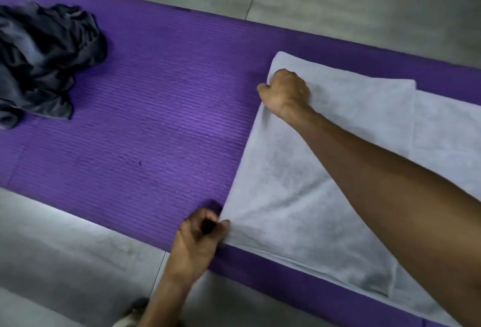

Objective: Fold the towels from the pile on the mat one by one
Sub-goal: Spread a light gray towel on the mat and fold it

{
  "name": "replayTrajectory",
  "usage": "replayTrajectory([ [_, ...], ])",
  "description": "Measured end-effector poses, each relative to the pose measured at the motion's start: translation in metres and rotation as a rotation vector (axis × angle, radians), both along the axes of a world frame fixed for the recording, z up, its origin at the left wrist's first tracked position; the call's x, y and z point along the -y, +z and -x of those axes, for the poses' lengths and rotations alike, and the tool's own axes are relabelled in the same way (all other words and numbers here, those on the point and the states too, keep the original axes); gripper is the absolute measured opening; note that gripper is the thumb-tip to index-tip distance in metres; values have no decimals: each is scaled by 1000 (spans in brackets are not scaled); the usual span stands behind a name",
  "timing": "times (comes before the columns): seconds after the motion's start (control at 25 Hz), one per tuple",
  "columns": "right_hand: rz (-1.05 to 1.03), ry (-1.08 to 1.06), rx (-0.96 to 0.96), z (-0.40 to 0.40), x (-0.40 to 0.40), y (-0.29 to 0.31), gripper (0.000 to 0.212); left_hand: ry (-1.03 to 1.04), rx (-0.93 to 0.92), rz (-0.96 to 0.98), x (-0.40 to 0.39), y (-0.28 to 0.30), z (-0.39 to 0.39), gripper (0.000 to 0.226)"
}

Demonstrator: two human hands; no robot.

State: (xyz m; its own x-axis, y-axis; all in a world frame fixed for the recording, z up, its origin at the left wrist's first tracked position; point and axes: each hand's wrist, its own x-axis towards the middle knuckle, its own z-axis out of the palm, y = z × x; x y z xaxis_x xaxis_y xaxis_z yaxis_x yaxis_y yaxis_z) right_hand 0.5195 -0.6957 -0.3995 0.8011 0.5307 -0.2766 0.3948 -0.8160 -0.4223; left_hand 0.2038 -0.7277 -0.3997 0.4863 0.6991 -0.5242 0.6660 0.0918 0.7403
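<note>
Towel [299, 175] corners — pinched in both hands.

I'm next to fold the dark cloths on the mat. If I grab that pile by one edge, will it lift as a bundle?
Probably not. The dark pile lies crumpled in loose, soft folds, so it looks floppy and would likely sag and string out. Its thin, draped edges suggest it is light. The ribbed purple mat may drag on it if pushed.

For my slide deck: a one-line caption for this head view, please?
Both hands, left and right, pinch corners of a pale towel on the purple mat.
</note>
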Motion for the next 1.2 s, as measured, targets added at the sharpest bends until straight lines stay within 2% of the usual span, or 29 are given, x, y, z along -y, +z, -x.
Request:
replayTrajectory([
  [0.16, -345, -52, -305, 21, -43, 8, 35, 164, 67, -43, -57, 11, 42, 13],
  [0.24, -451, 26, -376, 41, -61, 14, 22, 238, -38, -145, -86, 12, 65, 12],
  [0.28, -443, 122, -362, 52, -63, 15, 15, 227, -159, -241, -97, 13, 76, 15],
  [0.36, -363, 295, -312, 71, -48, 14, 17, 111, -388, -500, -102, 19, 87, 19],
  [0.4, -352, 338, -255, 77, -32, 12, 22, 50, -385, -614, -93, 24, 84, 21],
  [0.44, -371, 324, -154, 76, -13, 5, 26, -14, -296, -653, -76, 28, 73, 20],
  [0.52, -404, 102, 104, 59, 28, -5, 30, -278, -71, -654, -21, 30, 37, 13],
  [0.56, -362, -73, 164, 44, 48, -8, 31, -444, -31, -692, 12, 23, 21, 12],
  [0.6, -306, -246, 143, 28, 66, -9, 32, -578, -23, -743, 47, 12, 9, 19],
  [0.68, -284, -437, -56, -3, 88, -11, 31, -698, -84, -713, 99, -5, -10, 43],
  [0.76, -397, -455, -309, -20, 92, -10, 30, -729, -170, -685, 122, -15, -17, 63],
  [0.84, -537, -483, -505, -29, 88, -5, 33, -717, -220, -658, 124, -17, -15, 73],
  [0.92, -712, -548, -664, -35, 88, 3, 33, -692, -209, -658, 122, -14, -14, 68],
  [1.04, -880, -557, -769, -35, 107, 18, 32, -606, -94, -613, 135, 7, -21, 30],
  [1.08, -900, -540, -773, -36, 117, 21, 32, -600, -64, -636, 143, 14, -24, 25],
  [1.2, -982, -590, -781, -52, 164, 30, 29, -655, 67, -703, 179, 26, -31, 27],
])
